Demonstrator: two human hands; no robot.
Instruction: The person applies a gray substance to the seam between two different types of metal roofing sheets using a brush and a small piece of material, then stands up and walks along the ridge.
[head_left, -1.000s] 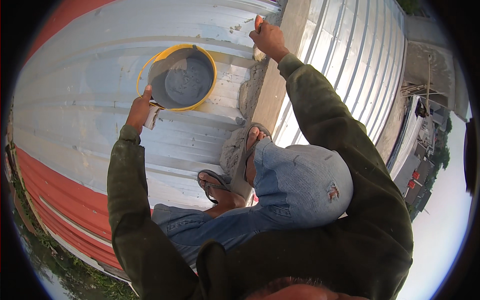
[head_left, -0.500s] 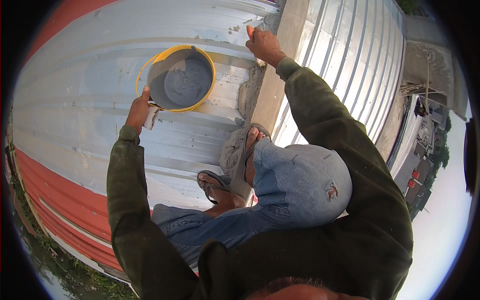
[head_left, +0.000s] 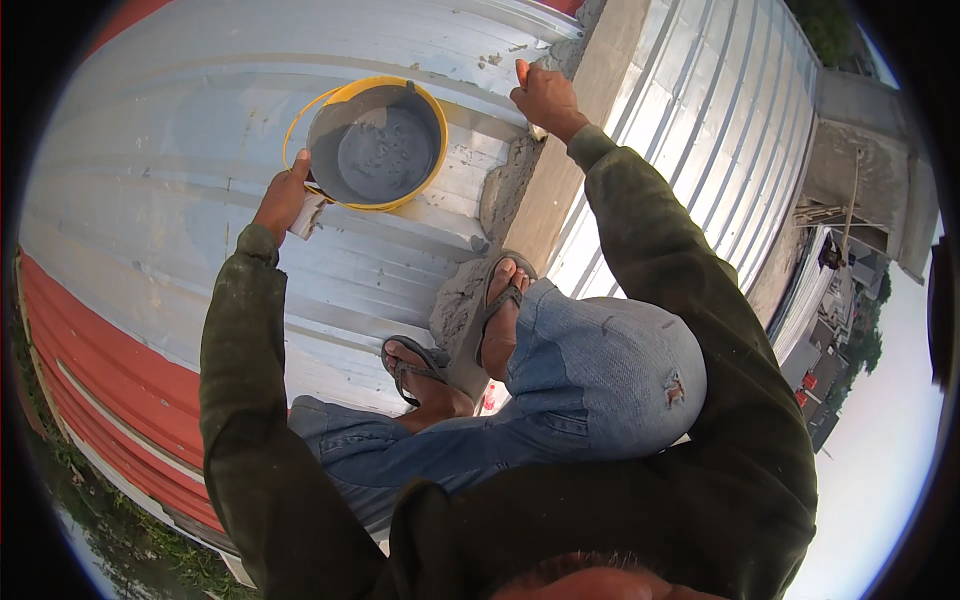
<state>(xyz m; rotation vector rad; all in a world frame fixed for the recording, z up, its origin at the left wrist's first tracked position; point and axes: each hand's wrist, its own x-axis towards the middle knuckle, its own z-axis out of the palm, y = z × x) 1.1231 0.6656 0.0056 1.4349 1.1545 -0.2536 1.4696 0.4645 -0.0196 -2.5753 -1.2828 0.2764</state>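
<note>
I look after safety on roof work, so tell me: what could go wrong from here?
Spill: if the left hand loses its grip, the bucket might tip over the ribbed roof, spilling its grey mix.
Slip: the open sandals could slide on metal or catch on the rough mortar beside them.
Balance: with the right hand stretched forward too, the person might overbalance.

arms outstretched, left grip clasped

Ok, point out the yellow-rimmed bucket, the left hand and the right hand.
Yellow-rimmed bucket [head_left: 326, 140], head view: inner wall, left side.
Left hand [head_left: 282, 200], head view: back of the hand.
Right hand [head_left: 551, 101], head view: back of the hand.
</note>
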